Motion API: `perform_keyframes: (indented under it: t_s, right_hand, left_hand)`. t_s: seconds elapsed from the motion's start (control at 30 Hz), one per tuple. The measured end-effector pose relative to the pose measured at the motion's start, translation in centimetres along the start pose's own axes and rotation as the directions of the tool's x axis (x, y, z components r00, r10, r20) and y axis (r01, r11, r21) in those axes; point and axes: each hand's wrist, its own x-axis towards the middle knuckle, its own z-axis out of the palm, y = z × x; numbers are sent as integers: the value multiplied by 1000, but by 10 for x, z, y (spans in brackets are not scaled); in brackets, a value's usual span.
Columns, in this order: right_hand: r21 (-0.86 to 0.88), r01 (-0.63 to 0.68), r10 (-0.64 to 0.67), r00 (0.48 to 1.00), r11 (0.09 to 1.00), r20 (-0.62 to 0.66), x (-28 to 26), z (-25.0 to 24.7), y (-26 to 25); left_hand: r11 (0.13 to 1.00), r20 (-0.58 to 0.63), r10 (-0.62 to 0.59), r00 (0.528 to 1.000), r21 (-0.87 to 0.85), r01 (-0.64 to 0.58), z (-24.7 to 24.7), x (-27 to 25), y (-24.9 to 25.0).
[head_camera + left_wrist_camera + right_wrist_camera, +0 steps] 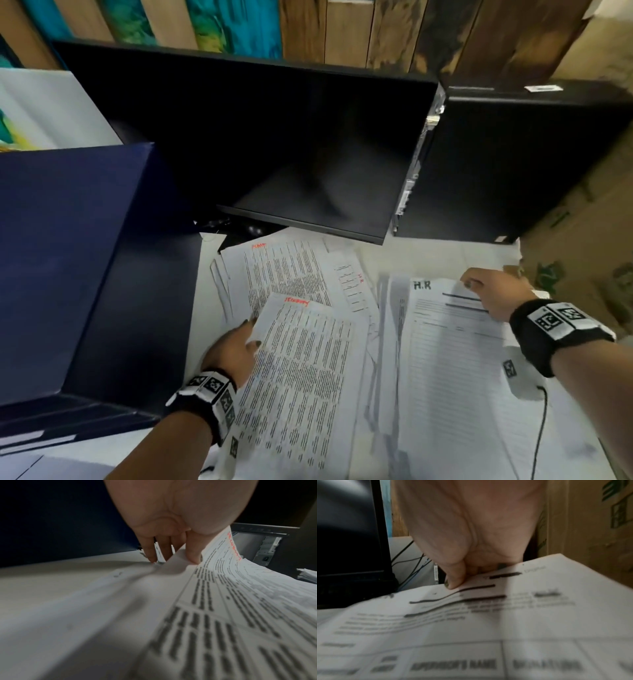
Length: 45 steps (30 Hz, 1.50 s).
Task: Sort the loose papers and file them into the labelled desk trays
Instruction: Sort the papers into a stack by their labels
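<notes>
Loose white papers cover the desk in front of me. My left hand [239, 342] pinches the left edge of a printed sheet with a red heading [301, 363], thumb on top and fingers [193, 555] beneath, lifting that edge off the pile. My right hand [486, 291] pinches the top edge of a form marked "H.R" [455, 349], thumb [453, 580] pressed on its face; the form [488, 615] is raised off the desk. More printed sheets [287, 270] lie behind. A dark blue tray stack [75, 267] stands at the left; no label on it is visible.
A black monitor [274, 147] hangs over the back of the desk, with a black computer case [513, 164] to its right. Cardboard boxes [582, 240] stand past the desk's right edge. A thin black cable [541, 428] runs along the near right.
</notes>
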Motion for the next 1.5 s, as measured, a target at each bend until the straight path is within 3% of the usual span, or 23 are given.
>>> perform_keyframes:
  t_s: [0.17, 0.27, 0.33, 0.4, 0.5, 0.57, 0.63, 0.7, 0.77, 0.93, 1.07, 1.4, 1.5]
  right_hand:
    - [-154, -51, 45, 998, 987, -43, 7, 13, -18]
    - [-26, 45, -47, 996, 999, -80, 9, 23, -50]
    - [112, 128, -126, 992, 985, -22, 10, 35, -77]
    - [251, 108, -134, 987, 962, 89, 6, 45, -107]
    - [469, -136, -41, 937, 873, 348, 5, 70, -135]
    - [438, -239, 42, 909, 867, 414, 7, 84, -146]
    - [585, -285, 46, 920, 760, 389, 3, 86, -158]
    - [649, -316, 130, 939, 692, 318, -3, 86, -165]
    - [595, -288, 136, 948, 751, 287, -7, 85, -169]
    - [294, -80, 6, 970, 953, 242, -11, 94, -179]
    - [378, -93, 18, 980, 921, 198, -5, 96, -177]
    - [526, -194, 62, 964, 828, 258, 25, 86, -188]
    - [549, -189, 69, 970, 814, 232, 26, 83, -193]
  left_hand:
    - [997, -36, 53, 998, 59, -51, -3, -3, -10]
    - [987, -89, 107, 990, 128, -95, -5, -6, -13]
    - [977, -114, 159, 981, 161, -139, -7, -7, -14]
    - [971, -124, 191, 974, 166, -170, -8, -9, -15]
    - [973, -133, 200, 971, 142, -181, -9, -9, -15]
    - [970, -119, 209, 971, 154, -190, -9, -6, -14]
    - [954, -109, 259, 960, 187, -236, -7, -2, -13]
    - [961, -83, 259, 962, 127, -248, -6, 2, -13]
    - [967, -49, 248, 967, 70, -244, -6, 5, -13]
    - [983, 13, 177, 984, 56, -177, -9, 2, -11]
    - [991, 37, 129, 991, 42, -130, -8, 0, -12]
    - [992, 62, 123, 991, 27, -124, -18, -12, -13]
    - [990, 15, 143, 990, 16, -143, -17, -10, -14]
